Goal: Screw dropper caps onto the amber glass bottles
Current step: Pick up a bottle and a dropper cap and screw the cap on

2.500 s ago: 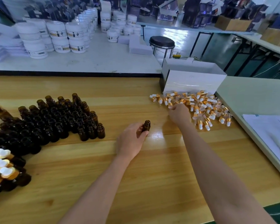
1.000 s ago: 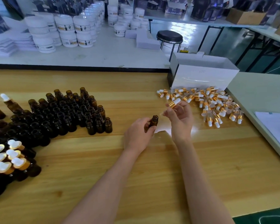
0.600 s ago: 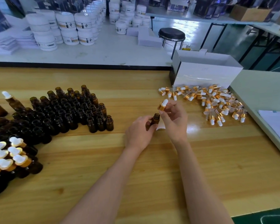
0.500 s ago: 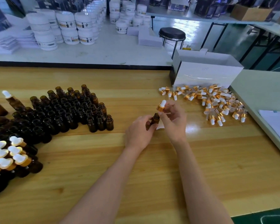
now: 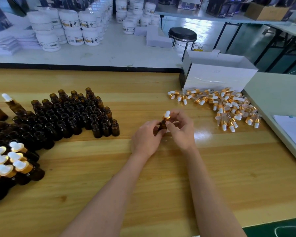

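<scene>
Glossy wood table [image 5: 161, 185], amber glass bottles [image 5: 67, 117]

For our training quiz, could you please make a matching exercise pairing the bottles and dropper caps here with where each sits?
1. open amber bottles
2. loose dropper caps
3. group of capped bottles
4. bottle being capped

A. gripped by left hand, right hand pinching its cap
B. near left, closest to camera
C. heaped before the white box
D. upright cluster, left of centre

Pairs: 1-D, 2-C, 3-B, 4-A
</scene>
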